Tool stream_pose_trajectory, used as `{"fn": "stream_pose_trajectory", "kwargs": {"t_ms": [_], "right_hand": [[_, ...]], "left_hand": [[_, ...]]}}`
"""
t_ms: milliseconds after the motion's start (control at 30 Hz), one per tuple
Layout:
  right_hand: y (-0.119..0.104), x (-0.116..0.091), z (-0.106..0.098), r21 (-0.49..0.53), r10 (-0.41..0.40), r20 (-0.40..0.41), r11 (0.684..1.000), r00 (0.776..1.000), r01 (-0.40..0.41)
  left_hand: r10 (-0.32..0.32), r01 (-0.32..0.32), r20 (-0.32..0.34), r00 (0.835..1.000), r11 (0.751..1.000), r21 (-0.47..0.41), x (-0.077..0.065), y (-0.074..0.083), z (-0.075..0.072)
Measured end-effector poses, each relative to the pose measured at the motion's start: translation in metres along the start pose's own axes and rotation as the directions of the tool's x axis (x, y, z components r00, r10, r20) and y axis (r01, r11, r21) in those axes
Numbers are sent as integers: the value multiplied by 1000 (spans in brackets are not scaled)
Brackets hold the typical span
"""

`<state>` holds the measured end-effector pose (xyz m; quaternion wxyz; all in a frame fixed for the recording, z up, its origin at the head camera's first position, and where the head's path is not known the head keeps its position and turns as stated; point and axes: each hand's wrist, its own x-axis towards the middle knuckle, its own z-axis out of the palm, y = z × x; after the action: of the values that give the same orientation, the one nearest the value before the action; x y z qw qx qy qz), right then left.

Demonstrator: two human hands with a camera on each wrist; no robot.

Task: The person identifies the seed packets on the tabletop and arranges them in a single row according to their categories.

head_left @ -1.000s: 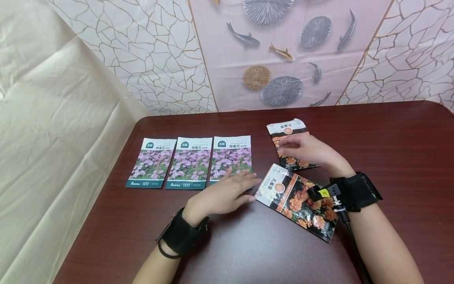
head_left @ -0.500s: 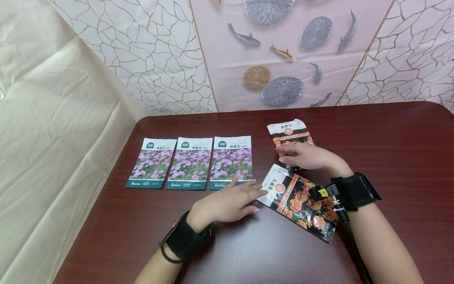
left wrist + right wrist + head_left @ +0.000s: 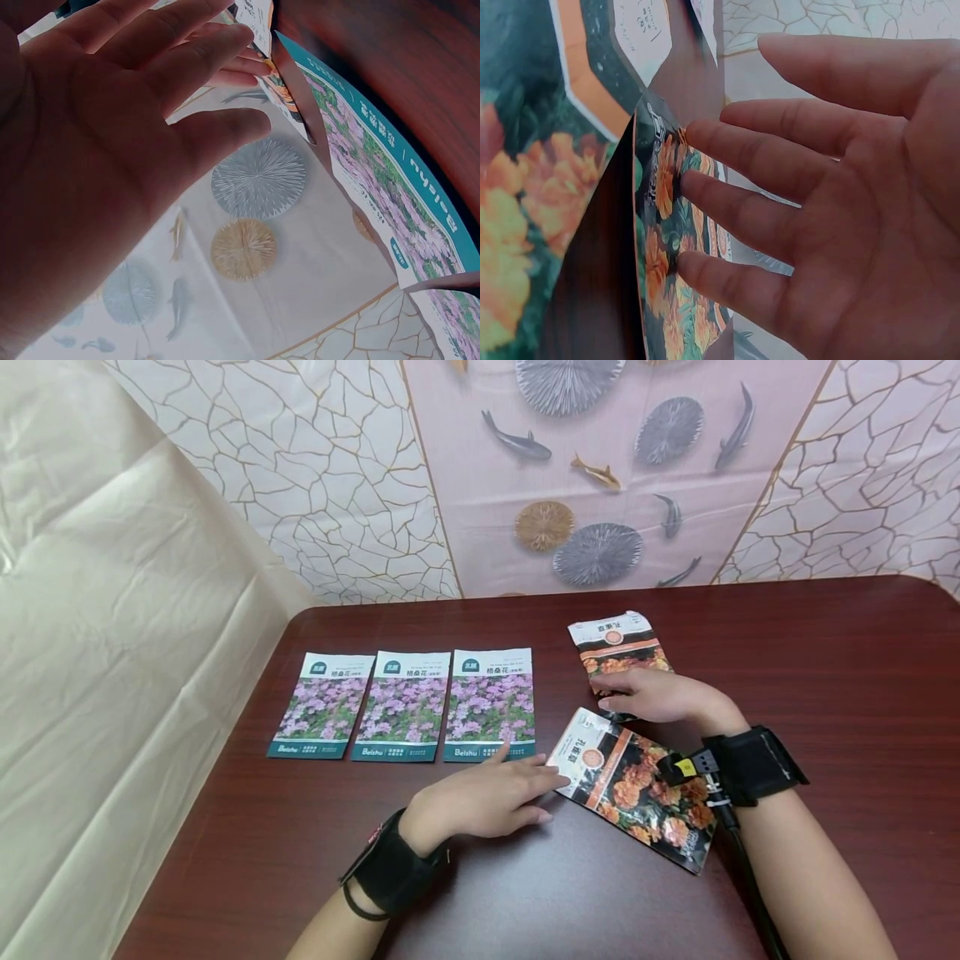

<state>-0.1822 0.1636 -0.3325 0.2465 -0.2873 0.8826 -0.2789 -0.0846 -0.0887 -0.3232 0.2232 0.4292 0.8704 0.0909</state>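
Note:
Two marigold seed packets lie at the right of the table in the head view. My right hand (image 3: 663,696) is spread over the lower part of the far packet (image 3: 622,652). In the right wrist view its straight fingertips (image 3: 694,262) touch the printed face of that packet (image 3: 671,292). The near packet (image 3: 648,789) lies slanted below, under my right wrist. My left hand (image 3: 480,797) has its fingers extended, fingertips at the white left end of the near packet. The left wrist view shows the left palm (image 3: 90,135) holding nothing.
Three purple-flower seed packets stand in a row to the left: a left one (image 3: 322,706), a middle one (image 3: 401,706) and a right one (image 3: 490,706). They lie on the dark red tabletop (image 3: 262,843). A patterned cloth (image 3: 592,485) hangs behind the table.
My left hand has slid a little right and nearer, uncovering the right purple packet's lower edge. My right hand has lowered onto the far marigold packet, which has shifted slightly right.

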Motion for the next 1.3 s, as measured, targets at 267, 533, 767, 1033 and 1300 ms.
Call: {"fn": "stream_pose_trajectory", "kwargs": {"t_ms": [267,533,767,1033,1300], "right_hand": [[8,-4,-1,5,-6,10,1000,1000,6],[17,-16,-7,-12,20,6,1000,1000,-20],[32,-32,-14,22,104,-11,994,995,-103],[55,-55,-21,35,133,-68,991,989,-130],[70,-72,-28,56,211,-96,977,973,-207]], "left_hand": [[-23,23,11,1000,1000,-2,2,0,0],[-15,15,7,1000,1000,-2,2,0,0],[-14,14,0,1000,1000,8,2,-1,1],[17,-16,-26,1000,1000,13,2,1,2],[82,-80,-57,995,996,41,4,9,2]]}}
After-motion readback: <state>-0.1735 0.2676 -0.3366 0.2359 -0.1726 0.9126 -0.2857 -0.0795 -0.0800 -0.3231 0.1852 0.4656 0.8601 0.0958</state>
